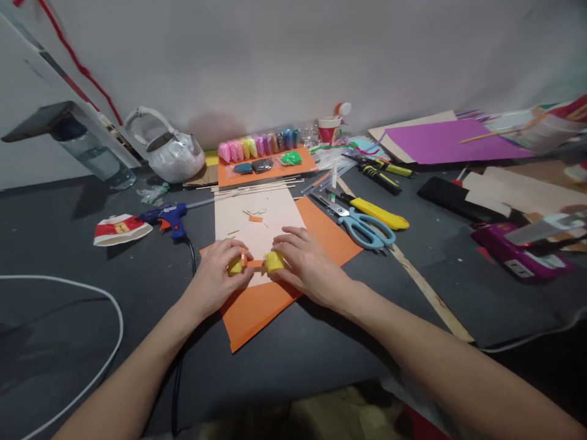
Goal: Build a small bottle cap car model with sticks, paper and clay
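Note:
Over the cream sheet, my left hand [222, 269] closes its fingers on a small yellow piece [235, 266] with an orange bit at its side. My right hand [306, 263] is curled round a short yellow cylinder [275, 261]. Between the two yellow pieces runs a narrow orange strip [255, 264]; whether it joins them I cannot tell. Fingers partly hide both pieces. Beneath lie the cream sheet [245, 205] and a larger orange sheet [257, 315]. A small orange scrap [255, 219] and thin stick bits rest just beyond my hands.
Blue-handled scissors [367, 229] and a yellow utility knife [380, 212] lie to the right, near a purple device [518, 250]. Left are a blue glue gun [172, 219], a cut paper cup piece [123, 230] and a white kettle [172, 156]. Colourful clay packs [257, 145] line the back.

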`<state>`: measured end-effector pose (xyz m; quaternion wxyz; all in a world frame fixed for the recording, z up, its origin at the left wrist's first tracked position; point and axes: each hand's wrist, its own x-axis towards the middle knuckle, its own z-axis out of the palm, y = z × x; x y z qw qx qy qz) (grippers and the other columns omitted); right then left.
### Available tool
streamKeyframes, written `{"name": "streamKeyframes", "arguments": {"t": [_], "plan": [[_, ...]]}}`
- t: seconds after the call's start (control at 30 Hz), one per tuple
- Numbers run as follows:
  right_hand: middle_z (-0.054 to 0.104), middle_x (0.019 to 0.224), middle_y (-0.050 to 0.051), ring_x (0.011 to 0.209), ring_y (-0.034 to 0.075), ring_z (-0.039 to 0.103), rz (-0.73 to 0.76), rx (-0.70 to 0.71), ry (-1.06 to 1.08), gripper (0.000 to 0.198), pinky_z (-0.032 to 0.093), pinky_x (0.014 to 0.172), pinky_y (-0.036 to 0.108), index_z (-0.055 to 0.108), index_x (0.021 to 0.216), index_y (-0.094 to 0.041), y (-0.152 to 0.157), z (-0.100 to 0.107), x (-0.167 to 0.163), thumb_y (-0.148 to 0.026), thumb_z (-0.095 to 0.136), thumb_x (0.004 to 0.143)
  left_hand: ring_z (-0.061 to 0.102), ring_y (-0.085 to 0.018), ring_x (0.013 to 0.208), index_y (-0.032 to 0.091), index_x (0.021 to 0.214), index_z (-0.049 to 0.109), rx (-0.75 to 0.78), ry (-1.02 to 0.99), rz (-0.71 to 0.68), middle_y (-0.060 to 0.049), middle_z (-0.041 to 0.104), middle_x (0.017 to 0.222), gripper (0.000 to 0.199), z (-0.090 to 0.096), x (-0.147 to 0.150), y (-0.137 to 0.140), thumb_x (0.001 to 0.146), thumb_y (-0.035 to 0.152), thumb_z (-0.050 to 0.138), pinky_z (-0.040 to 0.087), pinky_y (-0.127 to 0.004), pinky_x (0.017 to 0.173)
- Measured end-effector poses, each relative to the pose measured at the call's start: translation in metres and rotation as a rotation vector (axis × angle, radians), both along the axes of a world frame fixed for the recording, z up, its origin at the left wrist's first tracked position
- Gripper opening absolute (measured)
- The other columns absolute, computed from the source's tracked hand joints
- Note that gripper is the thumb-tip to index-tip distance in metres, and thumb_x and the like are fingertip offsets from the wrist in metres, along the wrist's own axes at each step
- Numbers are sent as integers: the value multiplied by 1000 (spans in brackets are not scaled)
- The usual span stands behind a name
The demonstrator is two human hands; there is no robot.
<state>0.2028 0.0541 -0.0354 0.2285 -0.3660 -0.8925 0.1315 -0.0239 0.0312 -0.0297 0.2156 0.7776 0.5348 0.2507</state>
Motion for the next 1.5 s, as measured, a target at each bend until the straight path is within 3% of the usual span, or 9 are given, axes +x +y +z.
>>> {"name": "streamKeyframes", "arguments": {"t": [0.37, 0.5, 0.7, 0.8, 0.93, 1.03, 1.17, 1.4, 1.5], "plan": [[69, 113, 13, 129, 35, 49, 8, 12, -7, 24, 40, 112, 54, 66, 103, -13, -1, 1, -1, -27, 74, 86, 59, -24, 102, 23, 86, 64, -60, -78, -8, -4, 67, 102, 6, 2, 1, 1, 89, 28, 63, 40, -42, 97], [69, 113, 13, 129, 35, 49, -20, 10, 13, 28, 40, 111, 53, 65, 103, -13, -5, 3, -2, -30, 76, 85, 56, -27, 118, 24, 100, 67, -95, -172, 42, -5, 66, 115, 20, 2, -4, 1, 81, 27, 71, 35, -46, 107], [69, 83, 10, 82, 27, 62, -230, 1, 79, 27, 50, 84, 45, 63, 90, -14, -15, 14, -9, -39, 71, 88, 57, -26, 122, 23, 130, 55, -189, -471, 198, -11, 58, 133, 54, -4, -10, 0, 81, 39, 73, 43, -44, 105], [68, 77, 8, 75, 25, 63, -305, -6, 112, 31, 50, 73, 39, 63, 85, -15, -20, 22, -12, -45, 70, 87, 62, -25, 116, 22, 137, 47, -261, -624, 245, -13, 58, 136, 60, -3, -2, -3, 85, 45, 66, 52, -39, 94], [70, 80, 7, 76, 25, 65, -312, 3, 159, 30, 50, 70, 36, 63, 92, -16, -27, 29, -15, -45, 68, 89, 69, -20, 92, 24, 131, 56, -508, -902, 215, -10, 70, 119, 57, 7, 12, -8, 83, 49, 71, 56, -32, 78], [73, 87, 8, 80, 24, 67, -218, 96, 254, 36, 52, 84, 43, 60, 108, -16, -31, 28, -15, -49, 61, 94, 66, -14, 78, 24, 118, 64, -595, -1062, 209, -4, 71, 101, 50, 12, 14, -8, 77, 49, 78, 54, -26, 73], [75, 96, 8, 84, 23, 69, -98, 230, 314, 38, 44, 103, 48, 54, 115, -16, -35, 26, -13, -48, 59, 96, 61, -11, 66, 23, 110, 67, -645, -1066, 186, -1, 67, 82, 37, 9, 9, -7, 84, 49, 70, 53, -25, 66], [72, 85, 6, 73, 20, 65, -83, 295, 325, 25, 46, 72, 35, 58, 103, -14, -35, 32, -14, -37, 62, 94, 43, -8, 50, 18, 89, 68, -600, -939, 179, 3, 54, 63, 36, 0, 14, -9, 83, 53, 70, 37, -20, 47], [68, 75, 5, 66, 19, 62, -148, 328, 332, 22, 45, 66, 34, 61, 98, -13, -32, 36, -10, -33, 63, 92, 42, -8, 51, 17, 100, 71, -469, -830, 265, 4, 49, 61, 39, 5, 12, -12, 82, 51, 72, 34, -19, 47]]}}
